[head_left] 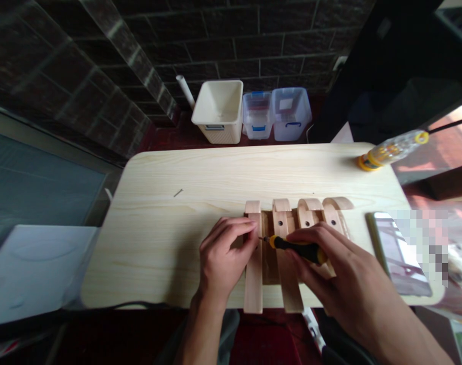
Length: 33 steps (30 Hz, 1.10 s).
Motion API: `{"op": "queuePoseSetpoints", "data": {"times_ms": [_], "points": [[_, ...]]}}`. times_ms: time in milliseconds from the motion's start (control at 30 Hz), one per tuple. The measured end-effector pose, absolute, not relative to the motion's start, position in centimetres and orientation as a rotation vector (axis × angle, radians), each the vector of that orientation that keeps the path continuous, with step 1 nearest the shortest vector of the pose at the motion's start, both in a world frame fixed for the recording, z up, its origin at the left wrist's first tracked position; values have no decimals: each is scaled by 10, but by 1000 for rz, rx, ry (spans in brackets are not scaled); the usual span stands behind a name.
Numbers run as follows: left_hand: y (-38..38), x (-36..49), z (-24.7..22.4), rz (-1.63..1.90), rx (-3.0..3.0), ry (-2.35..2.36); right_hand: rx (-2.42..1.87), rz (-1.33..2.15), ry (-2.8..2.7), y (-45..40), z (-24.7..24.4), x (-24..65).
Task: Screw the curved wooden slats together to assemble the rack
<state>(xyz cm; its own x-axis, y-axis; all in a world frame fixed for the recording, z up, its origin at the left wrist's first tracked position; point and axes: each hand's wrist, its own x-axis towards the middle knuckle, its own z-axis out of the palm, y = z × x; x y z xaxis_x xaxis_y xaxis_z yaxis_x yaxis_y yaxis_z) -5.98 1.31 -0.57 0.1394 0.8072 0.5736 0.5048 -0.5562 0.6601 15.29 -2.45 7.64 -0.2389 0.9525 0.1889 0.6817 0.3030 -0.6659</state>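
A wooden piece lies near the table's front edge. Several pale strips with curved ends, such as the leftmost strip (pixel 253 289), cross a brown board (pixel 269 268). Dark round screw heads or holes (pixel 280 223) show on the other strips. My right hand (pixel 341 268) grips a yellow and black screwdriver (pixel 303 249), its shaft pointing left. My left hand (pixel 225 253) is closed at the leftmost strip, thumb and forefinger pinched right by the screwdriver's tip. What the pinch holds, if anything, is hidden by the fingers.
A pale wood table (pixel 147 228) carries a thin grey metal bit (pixel 178 192), a clear bottle-like container with a yellow base (pixel 390 150) and a phone (pixel 401 258). Behind it stand a cream bin (pixel 218 121) and two clear plastic boxes (pixel 257 119). A brick wall rises beyond.
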Motion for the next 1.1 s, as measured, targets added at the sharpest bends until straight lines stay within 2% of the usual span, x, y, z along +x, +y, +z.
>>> {"op": "queuePoseSetpoints", "data": {"times_ms": [1100], "points": [[14,-55,-4,1372,2064,1371,-1478,649,-1967,-25,71,154]]}}
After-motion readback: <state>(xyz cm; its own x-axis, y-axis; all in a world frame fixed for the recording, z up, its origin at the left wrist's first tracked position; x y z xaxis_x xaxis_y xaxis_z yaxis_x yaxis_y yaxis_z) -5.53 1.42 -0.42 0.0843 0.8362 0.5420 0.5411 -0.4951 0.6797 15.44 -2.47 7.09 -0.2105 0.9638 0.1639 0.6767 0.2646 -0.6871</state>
